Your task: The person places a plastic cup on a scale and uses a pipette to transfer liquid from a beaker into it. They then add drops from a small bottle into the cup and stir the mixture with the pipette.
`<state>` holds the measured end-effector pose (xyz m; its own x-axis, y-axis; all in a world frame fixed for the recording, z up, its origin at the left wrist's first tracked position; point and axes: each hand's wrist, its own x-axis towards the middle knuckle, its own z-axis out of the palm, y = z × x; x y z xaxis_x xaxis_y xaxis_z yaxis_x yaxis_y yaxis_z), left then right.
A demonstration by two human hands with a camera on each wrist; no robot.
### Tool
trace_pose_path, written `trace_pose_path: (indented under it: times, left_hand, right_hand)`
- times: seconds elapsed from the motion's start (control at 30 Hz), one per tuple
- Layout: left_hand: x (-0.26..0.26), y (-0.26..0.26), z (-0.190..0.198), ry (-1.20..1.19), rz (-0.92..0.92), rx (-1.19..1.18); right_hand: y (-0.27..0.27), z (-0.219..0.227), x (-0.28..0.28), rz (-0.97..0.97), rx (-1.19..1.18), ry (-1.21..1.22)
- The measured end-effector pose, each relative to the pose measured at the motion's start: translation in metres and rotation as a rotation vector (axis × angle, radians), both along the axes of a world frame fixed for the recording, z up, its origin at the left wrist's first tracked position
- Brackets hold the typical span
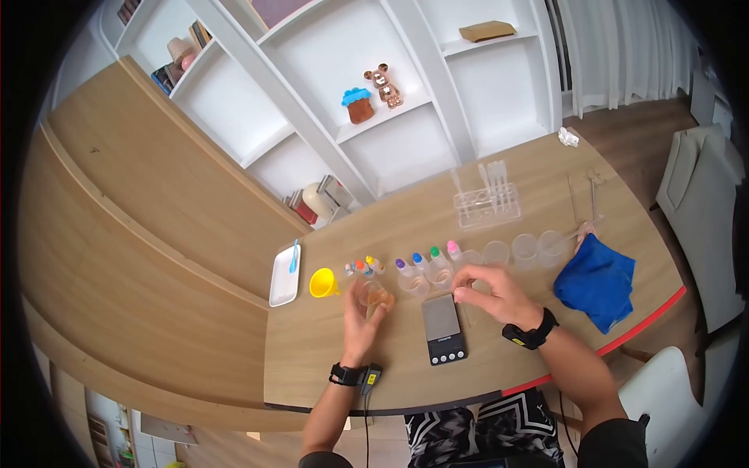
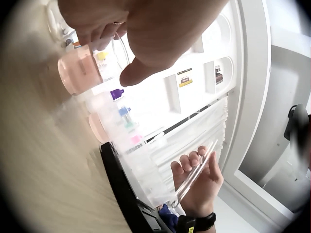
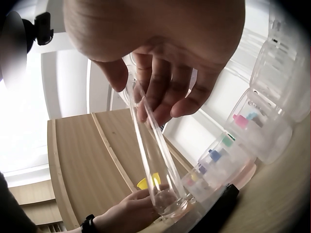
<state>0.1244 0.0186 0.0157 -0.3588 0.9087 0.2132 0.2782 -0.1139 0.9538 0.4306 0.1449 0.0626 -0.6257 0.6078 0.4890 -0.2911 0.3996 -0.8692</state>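
My left hand [image 1: 360, 331] grips a clear plastic cup [image 2: 80, 72] with orange-pink liquid in its lower part. The cup sits low over the table, left of the black digital scale [image 1: 446, 339]. Between the thumb and fingers of my right hand [image 1: 499, 296] is a clear glass test tube [image 3: 156, 155], pinched near its upper end. Its rounded bottom points down in the right wrist view, and no coloured liquid shows in it. That hand is above the table, at the right of the scale's grey plate [image 1: 441, 314].
Behind the scale stand capped dropper bottles [image 1: 438, 265] and a row of clear cups [image 1: 495, 253]. A test tube rack [image 1: 488, 207] is farther back. To the left are a yellow funnel [image 1: 322, 283] and white tray [image 1: 281, 285]; at right, a blue cloth [image 1: 597, 282].
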Motion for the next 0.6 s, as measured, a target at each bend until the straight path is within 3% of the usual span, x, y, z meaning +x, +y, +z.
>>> trace_pose_path:
  times: [0.23,0.33,0.6]
  left_hand:
    - [-0.011,0.014,-0.025,-0.115,-0.023,0.022]
    - [0.002,0.009,-0.004,-0.18,-0.019,0.031]
    - [0.03,-0.004,0.07,0.009,-0.117,0.065]
  right_hand:
    - [-0.001,0.005,0.002,-0.018,0.011,-0.042]
    - [-0.001,0.005,0.001,-0.036,0.035,-0.027]
    - [-0.002,0.0,-0.002,0.006,0.116,-0.012]
